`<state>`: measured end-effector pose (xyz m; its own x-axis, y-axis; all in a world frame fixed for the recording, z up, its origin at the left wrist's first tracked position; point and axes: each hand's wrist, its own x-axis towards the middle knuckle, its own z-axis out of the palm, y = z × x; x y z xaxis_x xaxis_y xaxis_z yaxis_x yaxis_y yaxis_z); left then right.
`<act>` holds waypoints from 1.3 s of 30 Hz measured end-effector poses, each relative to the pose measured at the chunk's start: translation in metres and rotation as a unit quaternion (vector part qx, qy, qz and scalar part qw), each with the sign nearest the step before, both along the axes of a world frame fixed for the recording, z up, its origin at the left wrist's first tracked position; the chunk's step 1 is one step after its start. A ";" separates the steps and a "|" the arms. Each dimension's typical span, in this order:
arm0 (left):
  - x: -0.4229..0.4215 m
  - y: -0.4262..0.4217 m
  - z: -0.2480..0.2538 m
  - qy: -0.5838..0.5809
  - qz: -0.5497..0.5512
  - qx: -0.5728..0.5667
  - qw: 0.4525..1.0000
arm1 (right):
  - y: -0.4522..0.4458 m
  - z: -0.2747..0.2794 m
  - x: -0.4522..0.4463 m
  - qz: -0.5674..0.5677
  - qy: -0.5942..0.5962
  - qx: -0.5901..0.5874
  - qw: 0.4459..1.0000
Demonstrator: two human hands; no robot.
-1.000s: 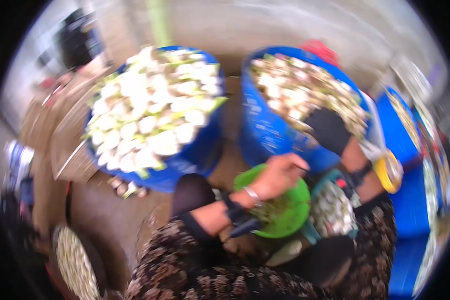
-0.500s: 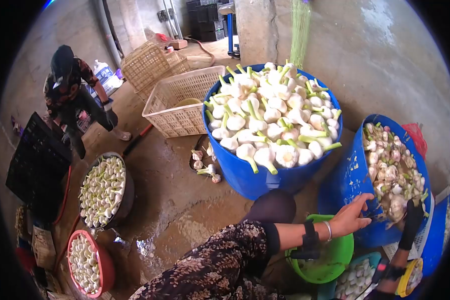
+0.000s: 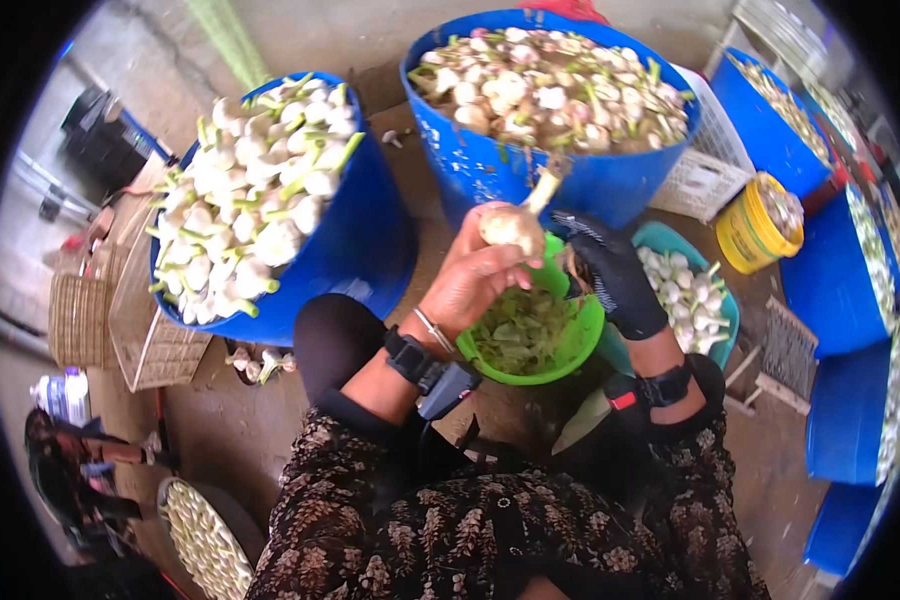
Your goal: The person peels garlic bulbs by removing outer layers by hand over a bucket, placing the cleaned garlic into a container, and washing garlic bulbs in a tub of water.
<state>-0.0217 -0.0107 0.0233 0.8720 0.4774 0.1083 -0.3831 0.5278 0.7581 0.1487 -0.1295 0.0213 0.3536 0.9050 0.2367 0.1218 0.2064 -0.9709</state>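
My bare left hand [image 3: 467, 280] is closed around a garlic bulb [image 3: 515, 230], its cut stem tilted up and to the right. Just right of the bulb is my right hand [image 3: 615, 275] in a black glove, fingers bent; whatever lies between them is too small and dark to make out. Below both hands stands a bright green basin [image 3: 535, 378] with leafy peelings [image 3: 525, 325] inside. Beyond them, a blue tub [image 3: 450, 155] is heaped with dirty, unpeeled garlic [image 3: 560, 95]. A teal basin [image 3: 735, 300] of white garlic bulbs stands beside my right hand.
Left, a blue tub [image 3: 380, 220] overflows with clean garlic [image 3: 255, 200]. On the right are a yellow bucket [image 3: 745, 235], a white crate [image 3: 705, 180], a small wooden stool [image 3: 785, 355] and several blue tubs. Another person [image 3: 80, 460] works at lower left near a basin of garlic [image 3: 205, 540].
My view has swung right and down. My right hand has come back from the tub of dirty garlic, and my left hand, formerly empty, now holds a bulb above the green basin.
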 end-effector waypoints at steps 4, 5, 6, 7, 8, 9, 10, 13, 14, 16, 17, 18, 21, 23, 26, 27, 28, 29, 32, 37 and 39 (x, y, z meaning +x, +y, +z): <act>0.003 -0.002 0.006 0.026 -0.030 0.046 0.998 | -0.008 0.013 -0.012 0.032 -0.004 -0.017 0.999; 0.004 -0.004 0.007 0.040 -0.029 0.054 0.997 | -0.010 0.016 -0.014 0.035 -0.006 -0.017 0.999; 0.005 -0.004 0.008 0.056 -0.014 0.084 0.995 | -0.009 0.015 -0.015 0.039 -0.002 -0.017 0.999; 0.006 -0.005 0.009 0.071 0.001 0.116 0.991 | -0.008 0.015 -0.014 0.043 0.002 -0.017 0.999; 0.008 -0.004 0.010 0.085 0.016 0.148 0.985 | -0.007 0.014 -0.013 0.047 0.004 -0.015 0.999; 0.010 -0.003 0.010 0.095 0.042 0.190 0.976 | -0.007 0.011 -0.012 0.046 0.071 -0.062 0.994; 0.012 -0.002 0.008 0.096 0.057 0.222 0.969 | -0.006 0.007 -0.012 0.039 0.075 -0.064 0.994; 0.015 0.000 0.002 0.088 0.072 0.241 0.964 | -0.002 -0.001 -0.012 0.020 0.076 -0.055 0.995; 0.015 -0.001 0.001 0.080 0.057 0.195 0.976 | -0.001 -0.002 -0.012 0.014 0.069 -0.045 0.997; 0.015 0.002 0.000 0.060 0.004 0.070 0.996 | 0.003 -0.007 -0.008 0.006 0.009 -0.012 1.000; 0.012 0.006 -0.003 0.049 -0.032 -0.010 0.998 | 0.004 -0.011 -0.004 0.004 -0.043 0.010 0.999; 0.010 0.008 -0.007 0.038 -0.068 -0.090 0.993 | 0.005 -0.014 -0.001 0.003 -0.094 0.032 0.995; 0.014 0.009 -0.013 0.023 -0.092 -0.115 0.989 | 0.000 -0.005 0.006 0.002 -0.041 0.011 0.999; 0.016 0.007 -0.014 0.021 -0.094 -0.110 0.989 | -0.003 0.004 0.005 -0.011 0.041 0.028 0.999; 0.021 -0.006 -0.016 0.080 -0.038 -0.056 0.995 | -0.002 -0.003 0.004 0.012 0.023 0.041 0.999; 0.022 -0.011 -0.020 0.076 -0.012 -0.070 0.995 | 0.003 -0.016 0.003 -0.006 -0.029 0.051 0.998; 0.020 -0.009 -0.024 0.078 -0.037 -0.031 0.996 | 0.007 -0.023 0.002 -0.020 -0.079 0.064 0.995; 0.020 -0.011 -0.025 0.076 -0.025 -0.008 0.997 | 0.006 -0.025 0.004 -0.009 0.009 0.000 1.000; 0.015 -0.013 -0.028 0.054 0.032 0.049 0.997 | 0.018 -0.046 -0.005 -0.029 0.101 0.041 0.994; 0.003 -0.027 -0.008 0.099 0.094 0.185 0.973 | 0.034 -0.071 0.020 -0.032 0.063 0.013 0.997; -0.002 -0.025 0.001 0.093 0.106 0.120 0.983 | 0.046 -0.095 0.033 -0.003 0.103 0.003 0.995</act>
